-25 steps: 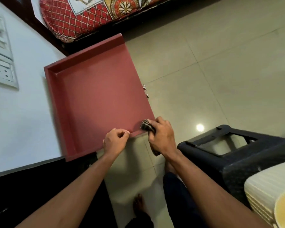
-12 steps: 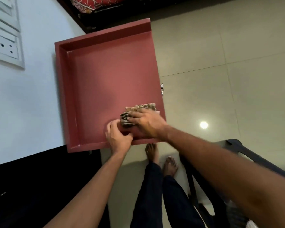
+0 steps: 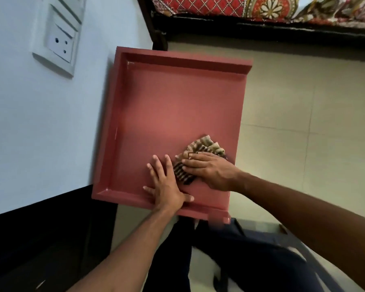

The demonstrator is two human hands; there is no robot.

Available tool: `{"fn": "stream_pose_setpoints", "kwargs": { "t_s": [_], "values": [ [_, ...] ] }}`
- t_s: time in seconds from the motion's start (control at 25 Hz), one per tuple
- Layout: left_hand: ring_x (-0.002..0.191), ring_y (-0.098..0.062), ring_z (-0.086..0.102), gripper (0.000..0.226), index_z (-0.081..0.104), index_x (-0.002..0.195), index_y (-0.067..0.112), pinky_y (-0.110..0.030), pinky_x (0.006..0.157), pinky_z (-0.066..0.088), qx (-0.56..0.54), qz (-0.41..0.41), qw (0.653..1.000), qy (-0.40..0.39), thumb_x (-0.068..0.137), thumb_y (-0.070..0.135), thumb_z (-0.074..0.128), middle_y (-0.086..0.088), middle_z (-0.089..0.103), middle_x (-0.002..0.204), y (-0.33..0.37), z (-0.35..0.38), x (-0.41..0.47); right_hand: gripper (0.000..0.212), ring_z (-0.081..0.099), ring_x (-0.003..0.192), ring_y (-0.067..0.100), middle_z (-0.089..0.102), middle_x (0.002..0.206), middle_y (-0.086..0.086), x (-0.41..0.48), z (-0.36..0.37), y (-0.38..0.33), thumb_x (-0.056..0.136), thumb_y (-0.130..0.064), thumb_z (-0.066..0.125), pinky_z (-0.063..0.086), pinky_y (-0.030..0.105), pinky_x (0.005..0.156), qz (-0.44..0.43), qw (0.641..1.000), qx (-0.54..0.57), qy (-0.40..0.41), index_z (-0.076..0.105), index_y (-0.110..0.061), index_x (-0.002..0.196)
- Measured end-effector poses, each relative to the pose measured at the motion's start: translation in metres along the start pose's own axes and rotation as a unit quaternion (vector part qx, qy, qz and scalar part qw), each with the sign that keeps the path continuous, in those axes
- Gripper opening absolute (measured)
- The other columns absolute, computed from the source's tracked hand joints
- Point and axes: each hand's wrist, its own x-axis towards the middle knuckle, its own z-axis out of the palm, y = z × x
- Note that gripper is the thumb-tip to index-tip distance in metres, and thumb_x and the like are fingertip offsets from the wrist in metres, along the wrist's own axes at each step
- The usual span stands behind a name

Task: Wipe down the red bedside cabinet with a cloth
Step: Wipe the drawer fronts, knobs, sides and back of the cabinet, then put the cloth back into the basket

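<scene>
Red bedside cabinet (image 3: 167, 106), against the wall (image 3: 51, 123) beside the bed (image 3: 219, 5), is being steadied by the left hand (image 3: 167, 186), grip spread flat, while the striped cloth (image 3: 200, 149) is being pressed onto its top by the right hand (image 3: 211, 173), grip straight-fingered.

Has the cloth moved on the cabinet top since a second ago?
Yes. The cloth has moved off the red cabinet's near corner, inward onto its top, under the right hand.

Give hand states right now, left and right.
Left hand: open, flat on the cabinet top.
Right hand: open, straight fingers pressing the cloth onto it.
</scene>
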Motion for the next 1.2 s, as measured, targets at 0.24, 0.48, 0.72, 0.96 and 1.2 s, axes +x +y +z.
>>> {"fn": "stream_pose_setpoints", "kwargs": {
  "t_s": [0.24,0.48,0.72,0.96,1.2],
  "values": [
    [0.150,-0.025,-0.024,0.160,-0.022,0.152,0.036,-0.072,0.110,0.019,-0.001,-0.041,0.999,0.022,0.043,0.048,0.095,0.006,-0.041,0.156,0.004,-0.002,0.003,0.049,0.039,0.142,0.034,0.045,0.152,0.011,0.081,-0.093,0.132,0.095,-0.015,0.052,0.029,0.049,0.118,0.313,0.936,-0.032,0.155,0.049,-0.017,0.144],
    [0.152,-0.032,0.004,0.135,0.007,0.159,0.022,-0.042,0.121,0.017,-0.058,-0.130,0.987,0.068,0.056,0.050,0.090,-0.012,-0.001,0.165,0.010,0.015,-0.019,0.046,0.055,0.129,0.030,0.059,0.140,0.006,0.068,-0.020,0.045,0.090,-0.019,0.048,0.030,0.041,0.114,-0.179,0.983,-0.023,-0.038,0.062,-0.016,0.133],
    [0.147,-0.033,0.026,0.080,0.038,0.151,0.012,-0.036,0.122,0.021,-0.164,-0.149,0.957,0.187,0.083,0.028,0.077,-0.016,0.021,0.162,0.049,0.061,-0.044,0.049,0.052,0.127,0.035,0.052,0.146,0.007,0.070,-0.063,0.110,0.086,-0.016,0.055,0.037,0.047,0.108,0.032,0.996,-0.042,0.074,0.059,-0.026,0.134],
    [0.138,-0.029,0.043,0.050,0.055,0.140,0.012,-0.037,0.117,0.033,-0.303,-0.095,0.926,0.206,0.091,0.023,0.062,-0.016,0.041,0.153,0.135,0.114,-0.092,0.059,0.049,0.124,0.041,0.049,0.149,0.009,0.006,-0.048,0.066,0.083,-0.020,0.040,0.039,0.051,0.105,-0.025,0.998,-0.053,-0.016,0.054,-0.022,0.141],
    [0.117,-0.017,0.061,0.031,0.068,0.122,0.014,-0.021,0.102,0.041,-0.554,-0.250,0.731,0.311,0.092,0.021,0.064,-0.002,0.069,0.124,0.186,0.197,-0.204,0.057,0.064,0.107,0.035,0.066,0.123,0.010,-0.103,-0.011,-0.003,0.077,0.005,0.050,0.052,0.048,0.087,-0.077,0.979,0.020,-0.188,0.068,-0.025,0.123]
  ]
}}
